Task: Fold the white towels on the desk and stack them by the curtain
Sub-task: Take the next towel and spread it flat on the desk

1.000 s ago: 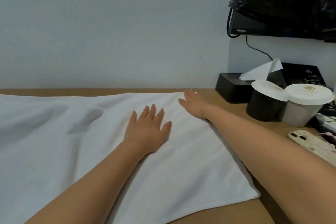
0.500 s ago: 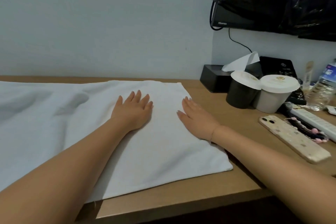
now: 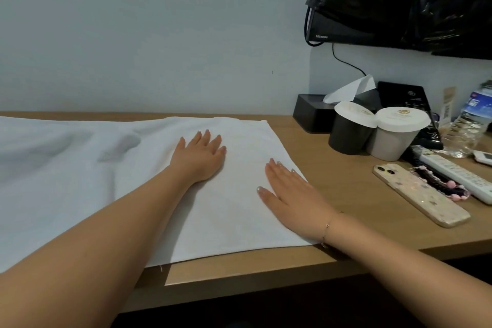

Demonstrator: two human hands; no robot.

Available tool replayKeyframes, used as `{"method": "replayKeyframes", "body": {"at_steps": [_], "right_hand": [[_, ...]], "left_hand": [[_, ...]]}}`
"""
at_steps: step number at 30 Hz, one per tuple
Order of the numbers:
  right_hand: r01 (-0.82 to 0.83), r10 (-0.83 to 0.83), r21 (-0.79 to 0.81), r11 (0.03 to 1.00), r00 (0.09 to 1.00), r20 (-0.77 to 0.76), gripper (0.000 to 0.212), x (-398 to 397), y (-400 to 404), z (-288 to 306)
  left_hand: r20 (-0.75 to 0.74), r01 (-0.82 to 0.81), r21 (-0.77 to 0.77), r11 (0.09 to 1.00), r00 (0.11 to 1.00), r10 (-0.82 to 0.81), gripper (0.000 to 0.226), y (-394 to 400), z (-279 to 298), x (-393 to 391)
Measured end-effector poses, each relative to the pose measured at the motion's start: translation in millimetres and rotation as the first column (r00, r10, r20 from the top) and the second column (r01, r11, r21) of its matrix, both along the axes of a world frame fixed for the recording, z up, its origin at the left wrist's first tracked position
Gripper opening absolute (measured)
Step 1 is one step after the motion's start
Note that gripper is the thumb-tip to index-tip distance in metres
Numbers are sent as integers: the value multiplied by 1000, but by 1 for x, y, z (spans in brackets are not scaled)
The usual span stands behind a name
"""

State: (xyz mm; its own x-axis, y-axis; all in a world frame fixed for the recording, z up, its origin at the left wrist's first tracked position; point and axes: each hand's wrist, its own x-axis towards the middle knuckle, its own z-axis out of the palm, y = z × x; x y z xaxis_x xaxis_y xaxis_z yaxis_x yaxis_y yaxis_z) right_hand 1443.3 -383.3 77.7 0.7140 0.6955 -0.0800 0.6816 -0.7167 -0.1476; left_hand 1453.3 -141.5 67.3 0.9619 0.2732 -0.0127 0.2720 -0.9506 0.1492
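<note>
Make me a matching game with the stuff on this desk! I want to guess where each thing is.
Things:
1. left hand
2. right hand
3. phone
4. tissue box

Places:
A. behind the two lidded cups
B. flat on the middle of the white towel
C. on the towel's right edge
D. on bare desk, beside the remote

Pairs: 1-B, 2-C, 3-D, 4-A

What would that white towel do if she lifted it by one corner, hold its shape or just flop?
Most likely flop: the white towel lies limp on the desk, with soft wrinkles left of the left hand. It looks thin, so probably light. The flat right hand presses near its edge; pushed, the cloth would probably bunch up rather than slide whole.
</note>
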Motion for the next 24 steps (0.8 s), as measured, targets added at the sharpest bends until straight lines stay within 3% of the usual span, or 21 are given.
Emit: {"method": "replayKeyframes", "body": {"at_steps": [5, 9, 12, 15, 20, 24], "right_hand": [[2, -7, -89, 996, 999, -51, 68, -8, -19, 8], [49, -76, -141, 989, 980, -186, 60, 13, -3, 36], [79, -80, -143, 987, 997, -3, 42, 44, 35, 51], [41, -41, -6, 999, 996, 82, 37, 81, 80, 54], [12, -19, -107, 994, 998, -60, 55, 132, 124, 22], [75, -74, -16, 997, 997, 10, 66, 154, 117, -3]], "left_hand": [[43, 2, -25, 1000, 999, -1, 54, -2, 4, -3], [39, -42, 90, 995, 998, 39, 56, -5, 4, -5], [-26, -13, 54, 998, 1000, 14, 56, -6, 3, -5], [-20, -13, 23, 1000, 1000, 14, 55, -6, 2, -4], [-7, -7, 45, 999, 1000, 8, 55, -3, -2, -1], [-10, 5, 39, 999, 1000, -5, 55, -2, -3, 0]]}}
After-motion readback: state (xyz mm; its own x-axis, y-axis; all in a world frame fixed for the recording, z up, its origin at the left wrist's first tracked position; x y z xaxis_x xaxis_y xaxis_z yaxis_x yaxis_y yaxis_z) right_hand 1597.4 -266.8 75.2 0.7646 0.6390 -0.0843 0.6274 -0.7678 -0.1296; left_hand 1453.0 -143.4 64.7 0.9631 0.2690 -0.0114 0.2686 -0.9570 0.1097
